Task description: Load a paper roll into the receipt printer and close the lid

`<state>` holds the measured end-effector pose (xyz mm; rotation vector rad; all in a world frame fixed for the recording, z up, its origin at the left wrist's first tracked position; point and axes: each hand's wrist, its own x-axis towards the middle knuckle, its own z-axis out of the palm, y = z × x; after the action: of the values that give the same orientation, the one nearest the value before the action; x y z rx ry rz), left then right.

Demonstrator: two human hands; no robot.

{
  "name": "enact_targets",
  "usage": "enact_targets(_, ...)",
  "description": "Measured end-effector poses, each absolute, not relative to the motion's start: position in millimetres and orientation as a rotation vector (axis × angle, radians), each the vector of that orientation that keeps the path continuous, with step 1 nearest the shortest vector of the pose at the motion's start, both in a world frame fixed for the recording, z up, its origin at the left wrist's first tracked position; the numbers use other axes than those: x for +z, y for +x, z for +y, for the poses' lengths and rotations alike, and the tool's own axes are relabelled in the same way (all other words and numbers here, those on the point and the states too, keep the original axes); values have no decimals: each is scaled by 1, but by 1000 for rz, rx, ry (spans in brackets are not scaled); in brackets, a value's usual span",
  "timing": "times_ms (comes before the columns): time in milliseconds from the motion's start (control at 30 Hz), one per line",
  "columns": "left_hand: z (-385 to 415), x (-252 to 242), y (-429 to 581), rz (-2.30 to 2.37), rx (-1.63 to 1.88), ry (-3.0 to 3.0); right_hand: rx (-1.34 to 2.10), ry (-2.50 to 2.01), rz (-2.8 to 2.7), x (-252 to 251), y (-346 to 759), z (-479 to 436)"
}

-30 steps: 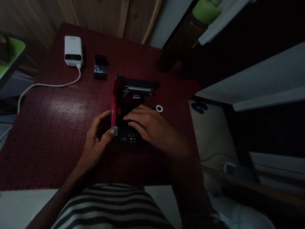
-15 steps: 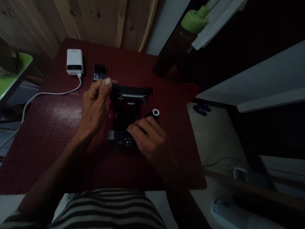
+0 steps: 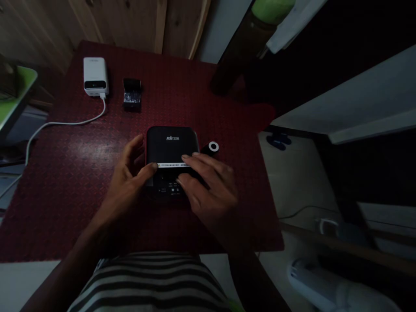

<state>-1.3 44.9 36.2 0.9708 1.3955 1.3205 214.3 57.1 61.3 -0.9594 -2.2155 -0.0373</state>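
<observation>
A small black label printer with red sides lies on the red table, its lid down. White lettering and a white sticker strip mark the lid; a button panel runs along the front. My left hand grips the printer's left side, thumb on the lid's front corner and fingers bent along the side. My right hand rests over the right front, index fingertip on the lid and thumb near the buttons, fingers stretched out. Just right of the printer lies a black roll with a white core end, partly hidden by the printer and hand.
At the back left stand a white power bank with a white cable and a black roll with a loose shiny strip. A dark bottle with a green cap rises at the back right. Blue slippers lie on the floor.
The printer's raised lid has swung down shut. My left hand has let go of the lid's upper edge and come down to the printer's left side; my right fingers have moved onto the lid.
</observation>
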Motion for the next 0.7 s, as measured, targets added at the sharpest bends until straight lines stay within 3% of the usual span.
enact_targets(500, 35, 37, 4, 1355, 1291, 844, 269, -970, -2156, 58, 213, 51)
enact_targets(700, 12, 42, 4, 1415, 1278, 782, 362, -1156, -1837, 46, 233, 35)
